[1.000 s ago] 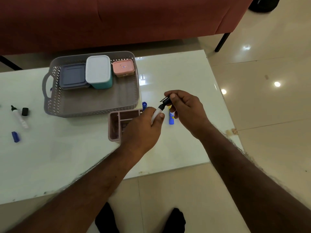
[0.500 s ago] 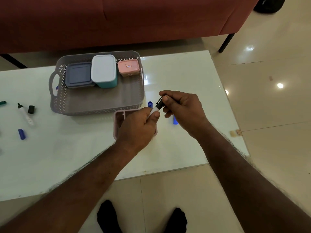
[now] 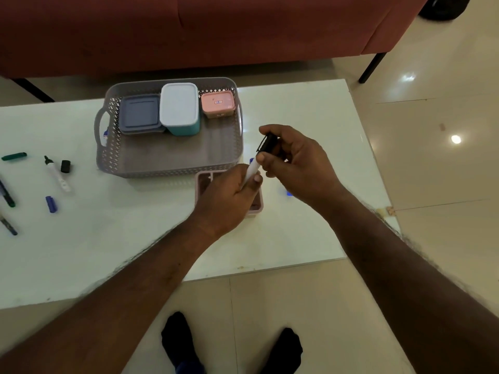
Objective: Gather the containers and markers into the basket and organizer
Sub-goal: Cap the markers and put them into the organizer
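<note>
My left hand point(image 3: 229, 201) grips the white barrel of a marker point(image 3: 251, 171) above the pink organizer point(image 3: 202, 182). My right hand point(image 3: 294, 160) pinches the marker's black cap point(image 3: 267, 143) at its tip. The grey basket point(image 3: 172, 160) behind holds a dark blue flat container point(image 3: 139, 113), a white-lidded teal container point(image 3: 179, 109) and a small pink container point(image 3: 217, 103). On the left of the table lie an uncapped white marker point(image 3: 58, 175), its black cap point(image 3: 65, 166), a blue cap point(image 3: 51, 204), a green marker point(image 3: 14, 156) and two darker markers at the edge.
A blue marker point(image 3: 288, 192) lies partly hidden under my right hand. The white table point(image 3: 310, 109) ends near my wrists at the front. A red sofa point(image 3: 189, 31) stands behind it. My feet in dark socks point(image 3: 178, 338) rest on the tiled floor.
The cap and the marker tip have come together between my hands. The view has shifted left, so more markers show at the left edge.
</note>
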Demonstrator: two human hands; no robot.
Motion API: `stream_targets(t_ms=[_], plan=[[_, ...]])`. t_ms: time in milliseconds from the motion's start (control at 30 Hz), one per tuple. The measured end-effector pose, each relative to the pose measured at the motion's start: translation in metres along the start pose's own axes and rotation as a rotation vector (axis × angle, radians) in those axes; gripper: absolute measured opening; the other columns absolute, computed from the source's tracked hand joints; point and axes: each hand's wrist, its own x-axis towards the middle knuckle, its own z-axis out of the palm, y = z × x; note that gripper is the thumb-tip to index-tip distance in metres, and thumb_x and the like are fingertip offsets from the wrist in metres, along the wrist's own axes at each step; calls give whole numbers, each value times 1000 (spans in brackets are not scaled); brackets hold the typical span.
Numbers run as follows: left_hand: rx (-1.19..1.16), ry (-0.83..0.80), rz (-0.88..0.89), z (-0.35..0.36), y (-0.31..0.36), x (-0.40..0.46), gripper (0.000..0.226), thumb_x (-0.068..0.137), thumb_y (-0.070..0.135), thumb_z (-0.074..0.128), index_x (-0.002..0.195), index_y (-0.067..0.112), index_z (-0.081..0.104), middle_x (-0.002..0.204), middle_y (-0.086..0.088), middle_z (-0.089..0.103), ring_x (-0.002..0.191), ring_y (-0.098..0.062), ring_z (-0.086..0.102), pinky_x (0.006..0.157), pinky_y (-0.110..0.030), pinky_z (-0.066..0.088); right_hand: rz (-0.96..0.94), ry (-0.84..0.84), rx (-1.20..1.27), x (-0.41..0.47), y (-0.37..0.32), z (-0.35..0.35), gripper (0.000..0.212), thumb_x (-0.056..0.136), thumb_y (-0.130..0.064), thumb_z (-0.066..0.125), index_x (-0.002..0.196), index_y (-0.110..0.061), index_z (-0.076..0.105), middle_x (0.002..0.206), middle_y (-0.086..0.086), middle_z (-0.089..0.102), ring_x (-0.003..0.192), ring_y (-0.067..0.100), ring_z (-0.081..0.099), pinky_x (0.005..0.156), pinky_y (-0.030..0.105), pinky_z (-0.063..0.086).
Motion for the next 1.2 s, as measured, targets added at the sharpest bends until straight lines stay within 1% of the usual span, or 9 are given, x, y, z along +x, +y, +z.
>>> stream_targets(t_ms=[133,233,467,567,667,767,900,1067,1200], plan=[[56,-2,-12,1,-23,-8,33,95,53,52,115,27,54,103,8,64,93,-8,64,79,-36,58,-8,95,-170,-9,8,2,46,90,-27,69,132,-24,53,95,-15,67,85,7,67,83,24,56],[72,111,-27,-3,-38,-15,39,93,49,58,123,25,52,120,7,64,106,-8,63,85,-35,58,-7,128,-243,-12,16,4,38,88,-26,70,123,-21,55,94,-13,68,83,8,67,79,28,57],[282,177,94,-3,-47,-8,39,92,40,62,125,19,56,118,2,64,107,-15,60,89,-38,55,37,35,-380,-12,48,47,20,88,-27,68,106,-19,63,96,-9,69,79,9,64,71,31,54],[480,188,196,-4,-44,-4,53,92,42,56,136,15,51,136,-4,57,125,-23,51,110,-44,42,115,73,-381,-9,59,61,15,90,-31,65,102,-21,64,96,-11,63,76,6,58,62,24,46],[667,119,175,-2,-43,2,70,96,53,44,153,15,31,161,-7,29,150,-26,23,120,-40,14,190,111,-381,-5,62,65,20,90,-31,62,107,-21,64,96,-11,63,82,8,59,63,23,43],[740,75,135,1,-46,4,77,97,61,36,157,15,20,165,-7,18,153,-26,13,122,-41,9,209,137,-357,-6,63,66,29,90,-38,63,112,-20,63,97,-9,64,82,7,58,68,24,46],[744,86,100,1,-48,-1,81,92,65,30,156,15,23,163,-9,22,152,-29,17,121,-42,10,225,121,-298,-15,74,53,40,84,-45,69,116,-23,59,98,-13,62,73,5,60,64,19,45],[806,115,172,3,-51,-16,78,95,62,33,152,10,33,158,-14,33,148,-32,27,122,-47,17,367,260,-317,-23,103,23,18,91,-32,62,103,-19,61,88,-12,62,77,12,59,67,25,42],[776,141,182,7,-49,-31,73,96,59,35,148,8,40,155,-14,39,146,-30,32,121,-46,21,547,164,-511,-14,125,15,19,90,-36,59,98,-18,58,92,-1,65,79,21,57,66,28,37]])
